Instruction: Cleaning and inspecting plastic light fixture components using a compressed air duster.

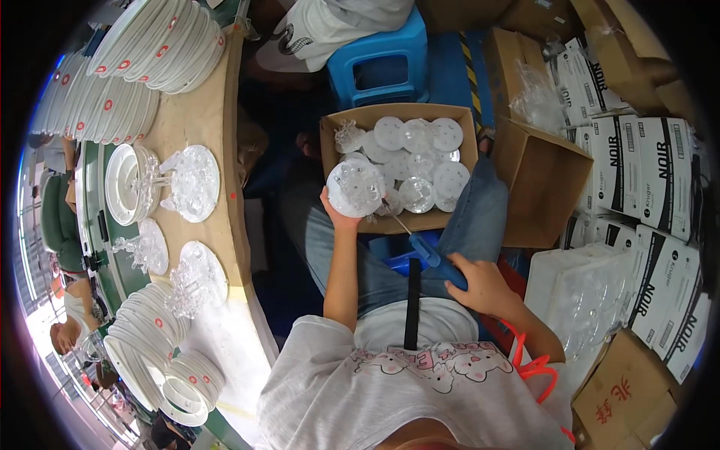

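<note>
The left hand (pixel 339 217) clamped a clear disc (pixel 355 187) upright over the cardboard box (pixel 457 217), facing the blue screwdriver (pixel 431 255) gripped in the right hand (pixel 484 285).

Two bare hands in view: left hand (pixel 339 217) gripping one round clear plastic disc (pixel 355 187), right hand (pixel 480 285) closed on one blue-handled screwdriver (pixel 429 255). One open brown cardboard box (pixel 399 114) on the lap, with roughly ten more round clear and white discs (pixel 420 161) inside. One blue plastic stool (pixel 380 61) beyond. One empty brown carton (pixel 541 178) to the right. About seven white printed boxes (pixel 637 169) stacked at the right edge. Four assembled clear crystal pieces (pixel 191 182) on the beige worktable (pixel 193 120). Several stacks of white round plates (pixel 157 45), too many to count.
</note>
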Tool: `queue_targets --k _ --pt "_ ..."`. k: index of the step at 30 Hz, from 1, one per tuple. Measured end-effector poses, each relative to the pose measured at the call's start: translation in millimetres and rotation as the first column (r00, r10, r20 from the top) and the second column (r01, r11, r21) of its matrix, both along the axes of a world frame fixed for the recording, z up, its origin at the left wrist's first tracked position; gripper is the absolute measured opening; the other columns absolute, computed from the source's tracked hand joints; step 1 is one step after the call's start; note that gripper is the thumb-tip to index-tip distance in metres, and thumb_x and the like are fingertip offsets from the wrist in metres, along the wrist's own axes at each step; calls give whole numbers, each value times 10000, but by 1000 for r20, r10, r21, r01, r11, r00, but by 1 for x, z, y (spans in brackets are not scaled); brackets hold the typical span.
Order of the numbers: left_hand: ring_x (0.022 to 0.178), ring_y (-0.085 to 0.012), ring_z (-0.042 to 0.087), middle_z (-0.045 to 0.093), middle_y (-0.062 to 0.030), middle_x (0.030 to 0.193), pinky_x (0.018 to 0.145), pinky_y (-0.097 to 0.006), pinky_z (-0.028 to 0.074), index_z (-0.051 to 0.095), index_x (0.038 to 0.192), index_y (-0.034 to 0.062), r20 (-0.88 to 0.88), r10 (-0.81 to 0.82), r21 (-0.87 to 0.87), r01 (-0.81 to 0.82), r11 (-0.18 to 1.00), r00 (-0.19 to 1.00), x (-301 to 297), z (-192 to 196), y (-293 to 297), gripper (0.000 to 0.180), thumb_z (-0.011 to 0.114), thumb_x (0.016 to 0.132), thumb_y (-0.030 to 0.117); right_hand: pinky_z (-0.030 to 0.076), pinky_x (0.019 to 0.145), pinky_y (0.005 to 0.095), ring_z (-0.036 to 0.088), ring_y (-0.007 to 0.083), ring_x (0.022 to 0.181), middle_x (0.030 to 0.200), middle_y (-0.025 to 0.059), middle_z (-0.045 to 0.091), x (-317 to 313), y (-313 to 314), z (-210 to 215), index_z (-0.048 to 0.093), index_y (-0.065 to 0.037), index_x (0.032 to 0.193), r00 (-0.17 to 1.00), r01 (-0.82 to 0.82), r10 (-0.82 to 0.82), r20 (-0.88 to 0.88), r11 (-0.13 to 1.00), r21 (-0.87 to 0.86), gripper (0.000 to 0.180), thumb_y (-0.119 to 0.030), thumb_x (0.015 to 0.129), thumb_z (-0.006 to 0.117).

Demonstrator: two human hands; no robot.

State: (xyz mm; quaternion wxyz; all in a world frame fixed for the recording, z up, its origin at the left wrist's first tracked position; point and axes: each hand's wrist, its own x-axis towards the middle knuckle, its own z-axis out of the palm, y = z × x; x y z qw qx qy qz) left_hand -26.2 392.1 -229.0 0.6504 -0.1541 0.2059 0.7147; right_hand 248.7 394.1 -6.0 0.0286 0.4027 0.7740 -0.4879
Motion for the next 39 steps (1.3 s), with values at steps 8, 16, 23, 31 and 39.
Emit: queue_targets --k 8,16,23,31,39 --pt "1186 -383 336 378 -91 1313 869 -719 213 416 1253 166 32 15 56 -17 998 999 2 8 1 621 387 745 522 446 574 401 569 357 620 635 184 557 -7 -8 -3 512 -21 978 997 -60 63 38 995 -76 336 -214 714 591" --pt "1196 -383 325 364 -86 1323 871 -728 193 419 1251 185 -24 33 47 -32 998 999 2 8 3 613 381 740 521 447 577 398 573 348 617 625 172 555 -3 -12 -12 516 -13 986 1000 -2 4 22 998 -63 351 -219 714 592" --pt "1194 -388 325 366 -99 1320 877 -718 204 409 1261 170 -34 46 -14 -46 999 998 1 13 6 625 373 747 525 450 582 354 585 306 608 653 169 566 2 -4 -7 523 0 970 994 -26 40 101 990 -136 320 -194 724 589" --pt "1116 -308 430 456 -98 1244 944 -441 343 466 1204 88 -324 233 -279 -328 903 917 13 82 -107 620 418 757 516 407 707 236 506 105 734 787 20 531 44 7 6 526 -3 1059 867 230 -464 -179 693 -683 327 -133 762 573" --pt "1268 -324 226 270 -83 1386 1017 -556 135 292 1336 168 -633 644 -181 -891 417 430 -16 246 -256 803 394 727 681 407 697 264 513 146 720 781 65 514 55 12 -16 497 41 1068 794 422 -601 -89 651 -632 358 -105 744 539"
